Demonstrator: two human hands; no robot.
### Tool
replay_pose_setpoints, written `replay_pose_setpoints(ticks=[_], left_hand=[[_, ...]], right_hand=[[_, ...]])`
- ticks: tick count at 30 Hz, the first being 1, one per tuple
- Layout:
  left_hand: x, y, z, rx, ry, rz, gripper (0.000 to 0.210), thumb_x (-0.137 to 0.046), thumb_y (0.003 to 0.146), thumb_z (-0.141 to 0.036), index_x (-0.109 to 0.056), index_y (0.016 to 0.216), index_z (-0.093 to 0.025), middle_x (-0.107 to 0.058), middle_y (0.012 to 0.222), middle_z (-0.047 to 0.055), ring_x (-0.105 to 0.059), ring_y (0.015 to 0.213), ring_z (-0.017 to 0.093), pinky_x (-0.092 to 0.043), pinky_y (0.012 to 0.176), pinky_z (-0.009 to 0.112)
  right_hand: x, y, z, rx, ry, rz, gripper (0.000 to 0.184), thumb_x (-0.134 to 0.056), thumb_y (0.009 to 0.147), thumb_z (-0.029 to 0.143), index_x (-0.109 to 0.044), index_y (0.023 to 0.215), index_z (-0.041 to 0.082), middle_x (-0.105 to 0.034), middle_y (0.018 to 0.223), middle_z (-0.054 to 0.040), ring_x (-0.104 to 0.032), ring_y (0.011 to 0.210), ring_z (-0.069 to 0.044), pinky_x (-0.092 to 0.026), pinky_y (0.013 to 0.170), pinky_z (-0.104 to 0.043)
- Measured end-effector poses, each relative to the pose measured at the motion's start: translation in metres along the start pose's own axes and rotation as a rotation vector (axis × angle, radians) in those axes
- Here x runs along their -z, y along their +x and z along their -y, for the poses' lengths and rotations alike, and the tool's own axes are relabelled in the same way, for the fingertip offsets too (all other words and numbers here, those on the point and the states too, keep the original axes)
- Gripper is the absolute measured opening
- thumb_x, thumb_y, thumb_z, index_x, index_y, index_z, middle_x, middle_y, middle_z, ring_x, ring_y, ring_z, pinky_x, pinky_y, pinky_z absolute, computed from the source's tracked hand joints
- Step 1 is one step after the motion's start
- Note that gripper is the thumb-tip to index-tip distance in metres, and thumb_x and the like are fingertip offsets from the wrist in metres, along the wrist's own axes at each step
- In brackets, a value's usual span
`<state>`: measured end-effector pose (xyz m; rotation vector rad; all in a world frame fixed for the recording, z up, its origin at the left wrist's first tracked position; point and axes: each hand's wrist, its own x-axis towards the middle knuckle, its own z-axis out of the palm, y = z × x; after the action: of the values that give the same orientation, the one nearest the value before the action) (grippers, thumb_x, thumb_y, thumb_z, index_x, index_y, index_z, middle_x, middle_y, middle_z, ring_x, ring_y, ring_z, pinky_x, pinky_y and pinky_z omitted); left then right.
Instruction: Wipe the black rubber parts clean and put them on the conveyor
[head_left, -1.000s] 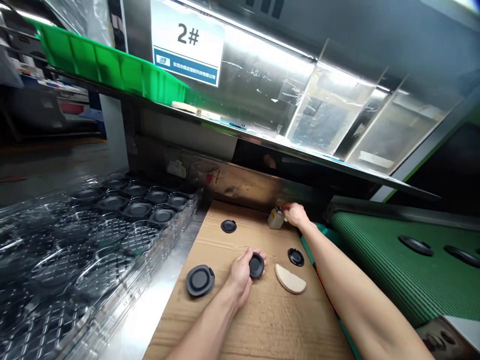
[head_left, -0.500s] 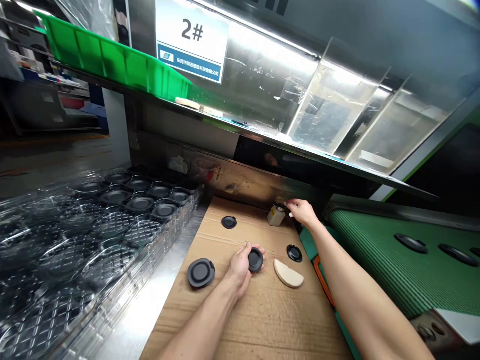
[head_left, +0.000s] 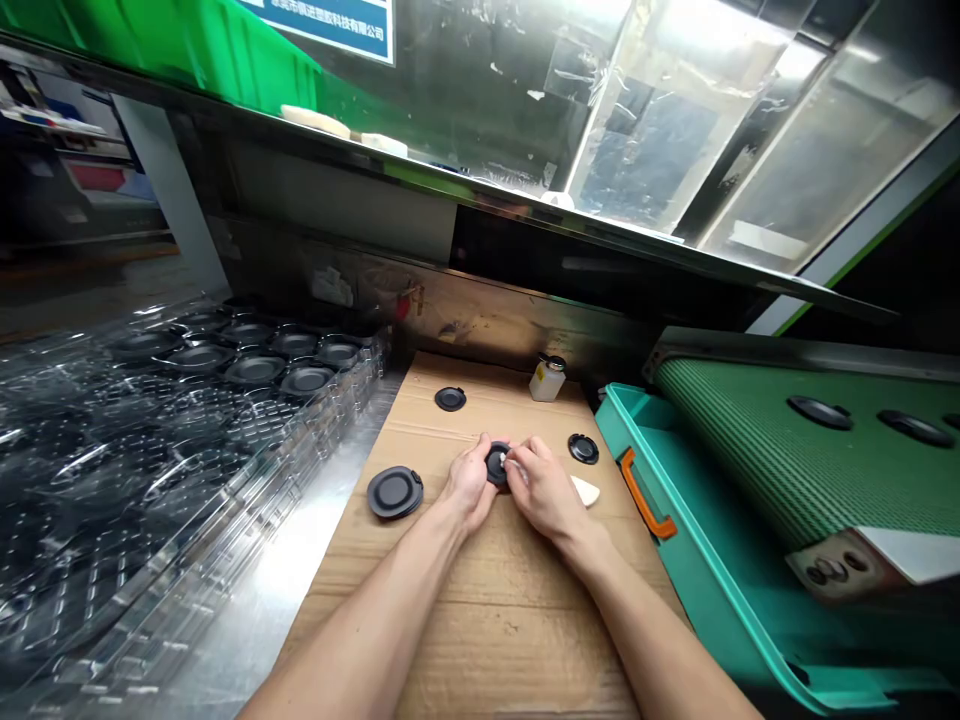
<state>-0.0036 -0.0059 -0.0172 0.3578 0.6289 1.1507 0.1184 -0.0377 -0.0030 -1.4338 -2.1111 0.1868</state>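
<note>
My left hand (head_left: 471, 478) is closed round the edge of a round black plastic lid (head_left: 495, 466), held over the cardboard. My right hand (head_left: 544, 485) pinches a small white piece (head_left: 502, 458) against the lid's face; whether it is cloth or cotton is too small to tell. Left of my hands, a larger black lid (head_left: 394, 492) lies on the sheet. Farther back is another black lid (head_left: 450, 399), and a black ring-like lid (head_left: 583, 448) lies to the right. A cream-coloured flat pad (head_left: 585, 490) is partly hidden behind my right hand.
A small dispenser bottle (head_left: 547, 379) stands at the back of the cardboard sheet (head_left: 510, 620). Clear trays (head_left: 330, 430) with black lids fill the left. On the right are a teal bin (head_left: 675, 570) and a green conveyor belt (head_left: 750, 450) carrying lids. A metal shelf (head_left: 420, 165) overhangs the back.
My right hand has come back from beside the bottle to the lid in my left hand, bringing the white piece against it. The view has tilted downward.
</note>
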Motion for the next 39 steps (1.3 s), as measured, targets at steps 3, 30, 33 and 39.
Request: replay_pose_setpoints(ticks=[3, 30, 33, 39], left_hand=[[0.0, 0.0, 0.001, -0.033, -0.006, -0.012, 0.028, -0.045, 0.095, -0.027, -0.066, 0.092, -0.008, -0.071, 0.088, 0.013, -0.067, 0.083, 0.018, -0.053, 0.08, 0.03], [-0.001, 0.003, 0.009, -0.044, -0.004, 0.001, 0.028, -0.047, 0.095, -0.029, -0.066, 0.091, -0.01, -0.071, 0.09, 0.013, -0.068, 0.089, 0.02, -0.054, 0.084, 0.032], [-0.001, 0.002, 0.007, -0.071, -0.019, -0.028, 0.027, -0.047, 0.094, -0.026, -0.067, 0.089, -0.009, -0.071, 0.092, 0.013, -0.068, 0.091, 0.019, -0.053, 0.087, 0.03], [-0.002, 0.0, 0.002, 0.03, -0.019, -0.025, 0.028, -0.045, 0.095, -0.028, -0.066, 0.09, -0.009, -0.071, 0.093, 0.015, -0.068, 0.089, 0.022, -0.055, 0.084, 0.035]], right_hand=[[-0.004, 0.0, -0.001, 0.036, -0.023, 0.03, 0.011, -0.047, 0.091, 0.022, -0.058, 0.091, 0.022, -0.055, 0.099, -0.0045, -0.057, 0.082, -0.015, -0.045, 0.076, -0.026], [-0.011, 0.009, -0.001, -0.047, 0.034, -0.137, 0.018, -0.048, 0.091, 0.021, -0.065, 0.097, 0.023, -0.059, 0.09, -0.0042, -0.059, 0.079, -0.016, -0.045, 0.074, -0.026], [-0.016, 0.012, 0.005, 0.003, 0.111, -0.141, 0.018, -0.05, 0.09, 0.019, -0.066, 0.094, 0.023, -0.062, 0.092, -0.0042, -0.06, 0.083, -0.016, -0.046, 0.077, -0.027], [-0.008, 0.003, -0.001, 0.069, 0.1, -0.049, 0.014, -0.052, 0.088, 0.017, -0.065, 0.086, 0.023, -0.063, 0.094, -0.0032, -0.06, 0.087, -0.016, -0.047, 0.078, -0.026]])
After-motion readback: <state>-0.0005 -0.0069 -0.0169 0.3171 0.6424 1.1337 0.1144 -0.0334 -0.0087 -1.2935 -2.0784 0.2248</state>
